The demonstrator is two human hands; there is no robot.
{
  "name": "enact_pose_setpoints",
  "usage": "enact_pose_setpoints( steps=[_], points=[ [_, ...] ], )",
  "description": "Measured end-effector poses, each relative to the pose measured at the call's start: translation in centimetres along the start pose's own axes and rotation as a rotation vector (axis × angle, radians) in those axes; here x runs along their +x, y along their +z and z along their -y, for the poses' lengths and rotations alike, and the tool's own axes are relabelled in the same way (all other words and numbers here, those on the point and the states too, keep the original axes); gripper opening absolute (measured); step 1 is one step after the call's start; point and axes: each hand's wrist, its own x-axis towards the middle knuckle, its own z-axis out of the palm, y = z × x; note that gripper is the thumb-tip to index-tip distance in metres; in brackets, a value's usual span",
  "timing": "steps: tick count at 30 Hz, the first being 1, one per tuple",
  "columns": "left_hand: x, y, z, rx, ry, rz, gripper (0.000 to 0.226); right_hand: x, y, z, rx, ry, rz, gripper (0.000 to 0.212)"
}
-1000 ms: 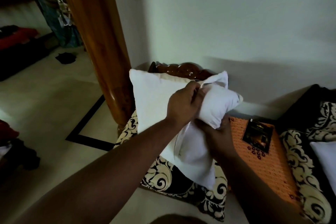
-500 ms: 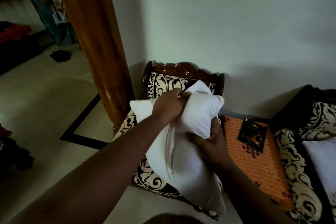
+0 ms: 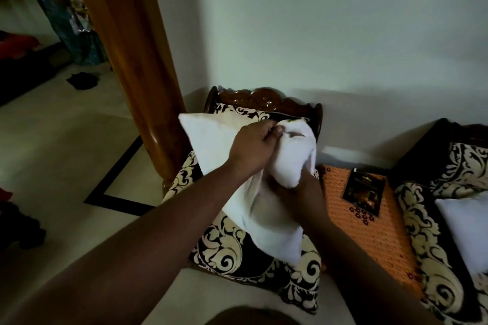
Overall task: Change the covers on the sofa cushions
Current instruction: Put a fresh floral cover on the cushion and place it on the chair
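Above one patterned chair (image 3: 253, 253), left hand (image 3: 254, 149) and right hand (image 3: 301, 192) grip one white cushion (image 3: 211, 140).

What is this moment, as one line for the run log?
left hand: grips white cushion top | right hand: holds its lower bunched part | chair: behind

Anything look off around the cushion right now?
Nothing damaged. The white cushion is bunched at one corner where the left hand and right hand grip it. A dark item lies loose on the floor.
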Motion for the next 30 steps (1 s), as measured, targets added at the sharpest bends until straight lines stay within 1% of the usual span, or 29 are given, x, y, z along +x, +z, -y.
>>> enact_pose_setpoints(
  steps=[1, 2, 3, 4, 5, 6, 8, 9, 10, 11, 14, 15, 16, 18, 20, 21, 22, 23, 24, 26, 27, 28, 29, 30],
  points=[
    [0.0, 0.1, -0.6, 0.094, 0.12, 0.028, 0.032, 0.5, 0.5, -0.2, -0.049, -0.009, 0.079, 0.024],
    [-0.1, 0.3, -1.3, 0.186, 0.256, 0.082, 0.033, 0.9, 0.8, -0.3, -0.11, -0.016, 0.154, 0.015],
    [-0.3, 0.7, -2.1, 0.254, 0.379, 0.141, 0.033, 1.5, 1.0, -0.5, -0.18, -0.03, 0.198, 0.01],
    [-0.4, 0.9, -2.7, 0.286, 0.462, 0.179, 0.033, 2.0, 1.2, -0.7, -0.216, -0.05, 0.208, 0.011],
    [-0.2, 0.8, -3.1, 0.282, 0.493, 0.177, 0.034, 2.4, 1.2, -0.9, -0.214, -0.085, 0.184, 0.019],
    [0.1, 0.4, -3.4, 0.254, 0.486, 0.127, 0.034, 2.5, 1.0, -0.5, -0.126, -0.091, 0.124, 0.031],
    [0.9, -0.9, -3.1, 0.166, 0.398, -0.06, 0.034, 2.2, 0.3, 0.6, 0.154, -0.049, -0.057, 0.058],
    [0.9, -1.3, -2.7, 0.132, 0.348, -0.147, 0.034, 2.1, 0.2, 1.0, 0.248, -0.036, -0.124, 0.066],
    [0.7, -1.5, -2.2, 0.109, 0.302, -0.208, 0.034, 1.9, 0.1, 1.3, 0.293, -0.033, -0.166, 0.072],
    [0.2, -1.4, -1.7, 0.093, 0.262, -0.235, 0.036, 1.9, 0.2, 1.4, 0.315, -0.04, -0.195, 0.074],
    [-2.6, 0.1, 0.8, 0.12, 0.161, -0.197, 0.055, 2.1, -0.4, 2.3, 0.374, -0.032, -0.285, 0.075],
    [-3.8, 0.8, 2.1, 0.166, 0.141, -0.185, 0.056, 2.4, -0.6, 2.3, 0.403, -0.004, -0.317, 0.077],
    [-5.0, 1.4, 3.3, 0.209, 0.118, -0.183, 0.053, 2.6, -0.9, 2.2, 0.421, 0.033, -0.339, 0.08],
    [-6.8, 2.0, 4.9, 0.252, 0.083, -0.196, 0.041, 3.0, -1.1, 1.9, 0.42, 0.09, -0.336, 0.089],
    [-6.9, 2.5, 5.6, 0.302, 0.139, -0.238, 0.03, 3.1, -1.4, 2.1, 0.414, 0.083, -0.311, 0.093],
    [-6.4, 2.4, 5.4, 0.302, 0.156, -0.271, 0.027, 3.1, -1.6, 1.9, 0.429, 0.07, -0.289, 0.092],
    [-5.7, 2.2, 5.0, 0.27, 0.13, -0.302, 0.027, 2.9, -2.1, 1.9, 0.443, 0.053, -0.251, 0.091],
    [-4.9, 1.8, 4.4, 0.222, 0.087, -0.335, 0.029, 2.5, -2.5, 1.7, 0.429, 0.027, -0.191, 0.094],
    [-4.2, 1.4, 3.8, 0.173, 0.041, -0.365, 0.031, 2.0, -2.8, 1.2, 0.374, 0.001, -0.129, 0.106],
    [-3.0, 1.0, 3.1, 0.126, 0.008, -0.407, 0.032, 0.2, -2.0, -0.3, 0.207, -0.015, -0.045, 0.13],
    [-2.6, 1.2, 2.7, 0.135, 0.017, -0.408, 0.031, -0.8, -1.2, -1.3, 0.192, 0.029, -0.025, 0.137],
    [-2.6, 1.5, 2.4, 0.161, 0.035, -0.392, 0.03, -1.8, -0.3, -1.8, 0.242, 0.103, -0.03, 0.143],
    [-2.7, 2.1, 2.0, 0.186, 0.063, -0.371, 0.028, -2.5, 0.5, -2.2, 0.298, 0.19, -0.04, 0.143],
    [-3.1, 2.8, 1.7, 0.203, 0.096, -0.349, 0.025, -2.8, 1.1, -2.4, 0.361, 0.294, -0.049, 0.136]
  ],
)
